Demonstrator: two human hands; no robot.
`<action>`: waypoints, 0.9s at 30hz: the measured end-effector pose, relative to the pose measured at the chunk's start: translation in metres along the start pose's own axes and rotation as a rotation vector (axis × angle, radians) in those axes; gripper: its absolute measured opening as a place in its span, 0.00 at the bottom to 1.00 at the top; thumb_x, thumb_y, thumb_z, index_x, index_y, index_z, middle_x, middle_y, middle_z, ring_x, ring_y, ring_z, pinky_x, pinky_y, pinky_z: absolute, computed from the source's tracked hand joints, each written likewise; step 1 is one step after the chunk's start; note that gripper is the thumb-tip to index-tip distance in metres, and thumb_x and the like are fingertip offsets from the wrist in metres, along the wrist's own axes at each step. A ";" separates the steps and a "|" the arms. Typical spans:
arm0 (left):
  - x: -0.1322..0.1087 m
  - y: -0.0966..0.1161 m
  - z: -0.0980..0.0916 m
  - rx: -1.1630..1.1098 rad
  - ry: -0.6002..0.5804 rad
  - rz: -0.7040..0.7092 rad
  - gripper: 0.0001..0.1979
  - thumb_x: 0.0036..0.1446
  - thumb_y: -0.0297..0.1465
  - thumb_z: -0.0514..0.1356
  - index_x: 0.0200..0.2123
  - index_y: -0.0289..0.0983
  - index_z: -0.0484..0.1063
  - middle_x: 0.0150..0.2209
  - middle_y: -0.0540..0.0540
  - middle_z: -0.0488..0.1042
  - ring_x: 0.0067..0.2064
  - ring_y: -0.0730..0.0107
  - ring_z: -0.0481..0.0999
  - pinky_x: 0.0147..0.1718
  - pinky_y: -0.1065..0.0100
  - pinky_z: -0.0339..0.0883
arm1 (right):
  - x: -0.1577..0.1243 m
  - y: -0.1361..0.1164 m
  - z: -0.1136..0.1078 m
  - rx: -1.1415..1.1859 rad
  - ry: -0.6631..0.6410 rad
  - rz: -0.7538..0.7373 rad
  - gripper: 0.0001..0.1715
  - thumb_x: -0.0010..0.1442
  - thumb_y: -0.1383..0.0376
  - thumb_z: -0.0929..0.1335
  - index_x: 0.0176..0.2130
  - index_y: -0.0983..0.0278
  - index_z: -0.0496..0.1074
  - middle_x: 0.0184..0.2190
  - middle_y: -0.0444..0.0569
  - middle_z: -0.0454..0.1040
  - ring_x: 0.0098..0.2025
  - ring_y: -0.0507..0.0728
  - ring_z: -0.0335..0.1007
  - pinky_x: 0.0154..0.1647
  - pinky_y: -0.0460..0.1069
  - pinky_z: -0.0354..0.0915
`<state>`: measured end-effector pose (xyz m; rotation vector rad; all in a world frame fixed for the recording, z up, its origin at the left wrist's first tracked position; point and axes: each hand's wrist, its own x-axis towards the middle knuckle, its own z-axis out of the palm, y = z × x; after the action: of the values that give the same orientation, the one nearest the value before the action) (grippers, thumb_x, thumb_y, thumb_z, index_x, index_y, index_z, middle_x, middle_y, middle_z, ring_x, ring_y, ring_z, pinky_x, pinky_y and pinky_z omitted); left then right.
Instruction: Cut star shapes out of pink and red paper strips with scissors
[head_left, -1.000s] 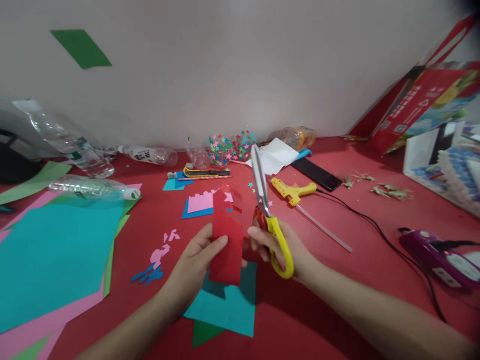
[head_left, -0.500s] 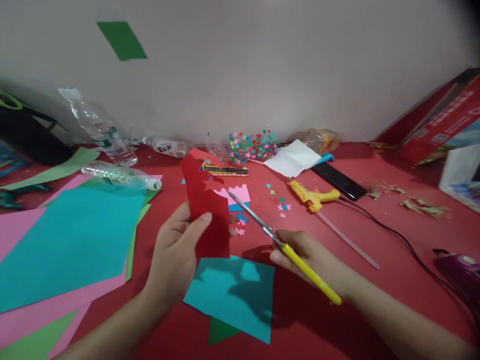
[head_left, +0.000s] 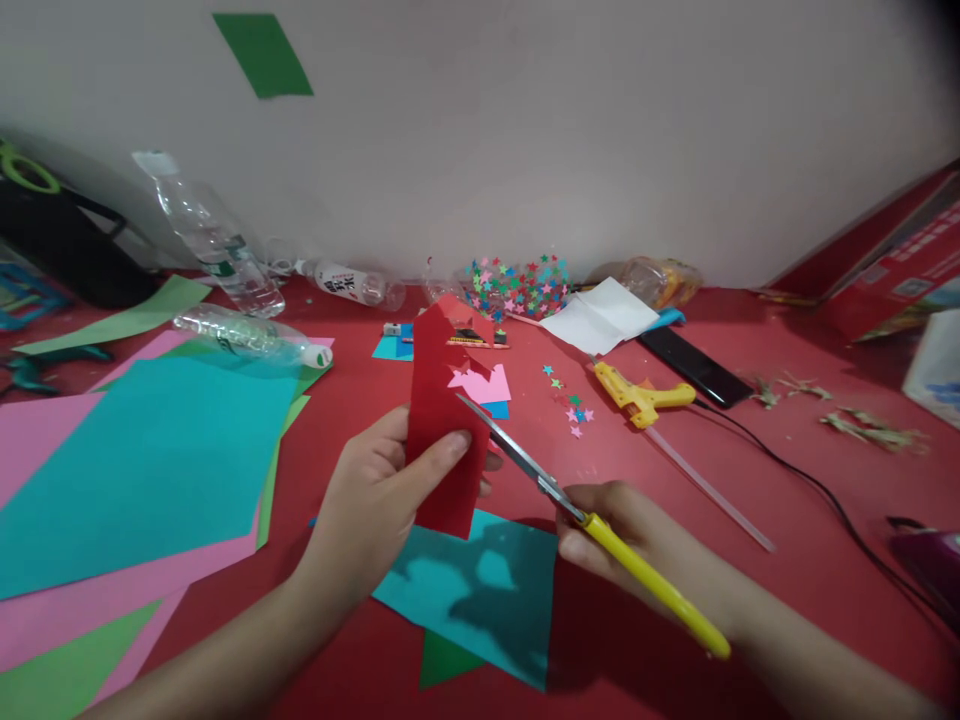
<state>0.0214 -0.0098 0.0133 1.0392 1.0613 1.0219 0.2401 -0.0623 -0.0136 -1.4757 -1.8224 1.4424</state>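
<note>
My left hand (head_left: 382,490) grips a piece of red paper (head_left: 439,430), thumb in front and fingers behind. The paper stands upright and its upper right edge is cut jagged. My right hand (head_left: 630,530) holds a pair of scissors with yellow handles (head_left: 652,585), its fingers partly hidden behind them. The blades point up and left, and their tips meet the paper's right part near the cut edge. Below both hands lies a turquoise sheet (head_left: 517,560) over a green one (head_left: 450,658). Behind the red paper are a notched pink piece (head_left: 491,385) and several small paper stars (head_left: 576,415).
To the left lie stacked coloured sheets (head_left: 165,460) and clear plastic bottles (head_left: 225,250). Star confetti (head_left: 517,285) covers a clear container at the back. Rightward are a yellow glue gun (head_left: 641,395) with a cable, a black phone (head_left: 697,368) and a white paper (head_left: 600,318).
The red paper and my left hand have shifted right, and the scissor tips now overlap the paper's edge. A loose red star shape near the blade tips is no longer there. The view has shifted slightly.
</note>
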 end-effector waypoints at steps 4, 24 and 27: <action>-0.002 0.003 0.000 0.001 0.008 -0.038 0.09 0.51 0.35 0.66 0.35 0.38 0.75 0.27 0.49 0.81 0.24 0.66 0.80 0.23 0.70 0.75 | -0.002 0.001 0.002 0.027 -0.012 -0.013 0.31 0.59 0.40 0.62 0.26 0.62 0.56 0.22 0.39 0.50 0.25 0.50 0.44 0.22 0.46 0.45; 0.009 0.029 0.004 0.141 -0.071 -0.032 0.08 0.49 0.34 0.66 0.31 0.36 0.76 0.24 0.47 0.80 0.23 0.64 0.79 0.19 0.71 0.72 | -0.004 -0.005 -0.004 0.109 0.119 0.031 0.33 0.52 0.36 0.64 0.25 0.62 0.60 0.22 0.41 0.53 0.24 0.50 0.46 0.20 0.45 0.46; 0.011 0.033 -0.004 0.188 -0.118 -0.052 0.08 0.49 0.35 0.66 0.32 0.37 0.76 0.24 0.46 0.81 0.25 0.62 0.80 0.20 0.70 0.73 | -0.003 -0.003 -0.004 0.097 0.117 0.041 0.33 0.52 0.36 0.65 0.24 0.62 0.61 0.22 0.43 0.55 0.25 0.52 0.49 0.21 0.45 0.49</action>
<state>0.0156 0.0081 0.0428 1.2023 1.0967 0.8202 0.2423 -0.0628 -0.0085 -1.5243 -1.6386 1.4114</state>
